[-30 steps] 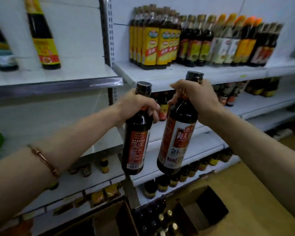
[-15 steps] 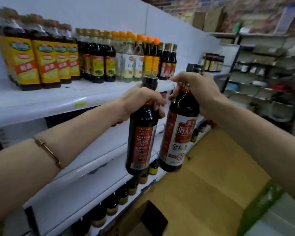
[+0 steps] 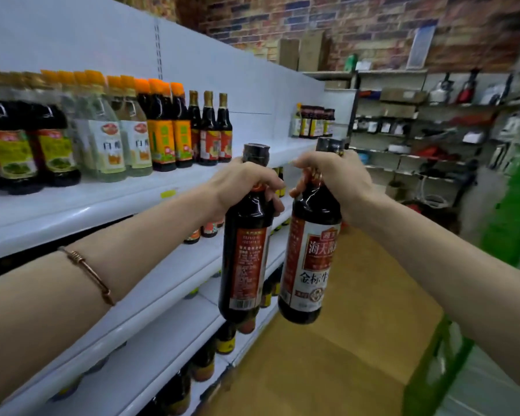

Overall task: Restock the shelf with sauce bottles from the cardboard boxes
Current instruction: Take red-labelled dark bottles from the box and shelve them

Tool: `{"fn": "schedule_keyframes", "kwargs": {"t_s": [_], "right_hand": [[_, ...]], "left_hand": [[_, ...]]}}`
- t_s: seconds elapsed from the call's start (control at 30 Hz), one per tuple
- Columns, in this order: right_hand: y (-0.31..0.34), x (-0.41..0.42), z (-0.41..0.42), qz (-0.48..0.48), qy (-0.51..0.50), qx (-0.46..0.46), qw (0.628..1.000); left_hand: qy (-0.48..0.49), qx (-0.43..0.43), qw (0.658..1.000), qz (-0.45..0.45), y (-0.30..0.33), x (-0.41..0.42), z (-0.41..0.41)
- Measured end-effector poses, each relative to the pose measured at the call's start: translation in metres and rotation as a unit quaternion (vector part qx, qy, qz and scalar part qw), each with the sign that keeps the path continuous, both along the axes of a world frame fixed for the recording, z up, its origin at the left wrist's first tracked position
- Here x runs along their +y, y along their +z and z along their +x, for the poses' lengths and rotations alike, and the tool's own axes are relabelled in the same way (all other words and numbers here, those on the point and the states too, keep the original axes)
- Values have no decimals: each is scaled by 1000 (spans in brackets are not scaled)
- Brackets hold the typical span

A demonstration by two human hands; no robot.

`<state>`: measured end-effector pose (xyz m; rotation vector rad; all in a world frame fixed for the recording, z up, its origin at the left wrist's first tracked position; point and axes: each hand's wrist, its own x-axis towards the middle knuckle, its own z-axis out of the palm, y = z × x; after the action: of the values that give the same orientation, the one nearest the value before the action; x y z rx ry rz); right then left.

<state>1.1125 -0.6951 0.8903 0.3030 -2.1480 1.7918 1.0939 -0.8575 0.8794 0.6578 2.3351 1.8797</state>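
I hold two dark sauce bottles upright by their necks in front of the white shelf (image 3: 81,205). My left hand (image 3: 240,184) grips the neck of the left bottle (image 3: 246,259), whose back label faces me. My right hand (image 3: 336,178) grips the neck of the right bottle (image 3: 309,265), which shows a red and white front label. Both bottles hang side by side, close together, just off the shelf's front edge. A bare stretch of the upper shelf (image 3: 261,154) lies right behind the caps. No cardboard box is in view.
Rows of sauce and vinegar bottles (image 3: 126,136) fill the upper shelf to the left, and a small group (image 3: 315,121) stands at its far end. Lower shelves (image 3: 150,349) hold more bottles. A green rack (image 3: 451,349) stands at right, across a wooden floor aisle (image 3: 342,340).
The view has swung to the right along the shelf, away from the open box on the floor. Both hands keep the same grip on the bottles, which stay side by side.
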Motion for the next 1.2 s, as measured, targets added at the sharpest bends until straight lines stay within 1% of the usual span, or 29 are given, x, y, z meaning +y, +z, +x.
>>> {"fn": "schedule_keyframes", "kwargs": {"t_s": [0.17,0.33,0.43,0.57,0.73,0.9,1.1,1.2], "right_hand": [[9,34,-82,8,1,5,1000],[24,68,-174,19,-12,10,1000],[32,88,-226,24,-16,19,999],[39,112,-291,18,-19,19,999],[41,136,-374,2,4,24,1000],[43,167,-469,-8,62,29,998],[69,182,-572,35,152,31,987],[82,172,-616,21,200,35,979]], "left_hand": [[-13,12,1000,11,6,40,-87],[-23,8,1000,-1,21,75,-185],[-22,23,999,-3,30,94,-240],[-25,21,999,-5,37,118,-300],[-11,19,1000,-8,40,144,-373],[21,29,999,-15,41,171,-452],[114,41,993,0,58,190,-530],[158,48,986,7,65,182,-559]]}}
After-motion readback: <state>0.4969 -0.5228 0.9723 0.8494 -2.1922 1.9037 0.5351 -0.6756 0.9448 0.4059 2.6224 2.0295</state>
